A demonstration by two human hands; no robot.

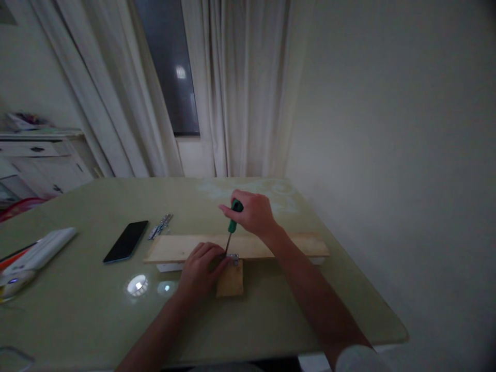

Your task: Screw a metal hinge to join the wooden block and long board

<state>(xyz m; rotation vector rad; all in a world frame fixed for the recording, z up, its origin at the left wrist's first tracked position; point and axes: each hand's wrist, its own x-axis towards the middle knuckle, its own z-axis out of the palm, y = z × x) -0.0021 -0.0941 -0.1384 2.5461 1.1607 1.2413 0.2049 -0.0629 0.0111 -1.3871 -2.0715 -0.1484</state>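
My right hand [253,211] is wrapped round the green handle of a screwdriver [232,226], which points down, slightly tilted. Its tip meets a small metal hinge [234,258] where a long wooden board [170,249] joins a short wooden block [230,281]. On the left of the hinge, my left hand [201,271] rests against the board, thumb and fingertips drawn together by the screwdriver tip. Whatever those fingers pinch is too small and hidden to make out. The long board is raised on white supports [170,267].
Left of the board lie a black phone [127,242] and several metal hinges [161,226]. A white object [46,253] with orange and dark parts lies farther left on the green table [271,320]. A wall [387,155] runs along the right; curtains [248,93] hang behind.
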